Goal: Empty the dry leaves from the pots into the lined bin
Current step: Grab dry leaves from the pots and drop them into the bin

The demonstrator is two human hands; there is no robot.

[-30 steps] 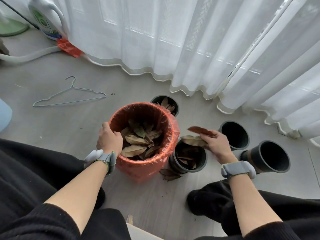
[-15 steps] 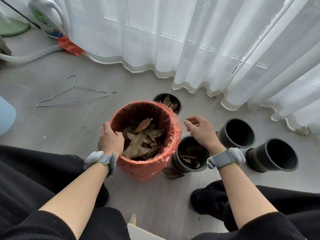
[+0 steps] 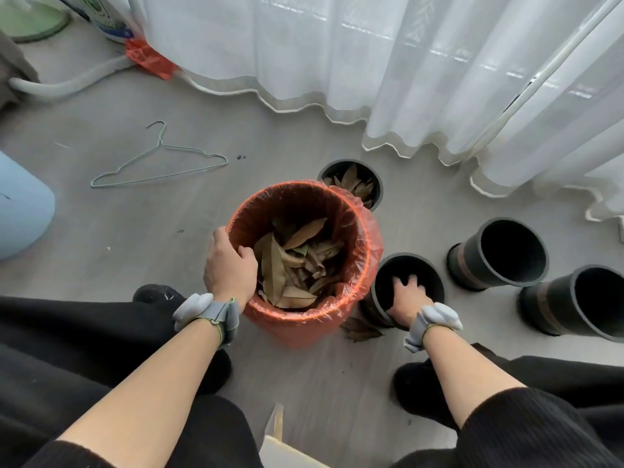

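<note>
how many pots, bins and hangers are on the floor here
black pots: 4
orange lined bin: 1
wire hanger: 1
total: 6

**Grey floor, sheer curtains, soft daylight**

A pale grey, wood-look floor fills the scene. Sheer white curtains hang along its far side, their hems resting in waves on the floor, and soft daylight comes through them. A thin wire hanger lies flat at far left. Beyond it a white hose curves toward a crumpled orange-red plastic piece at the curtain's edge, beside a white jug. A green round base sits in the far left corner. A pale blue rounded object shows at the left edge.
</note>
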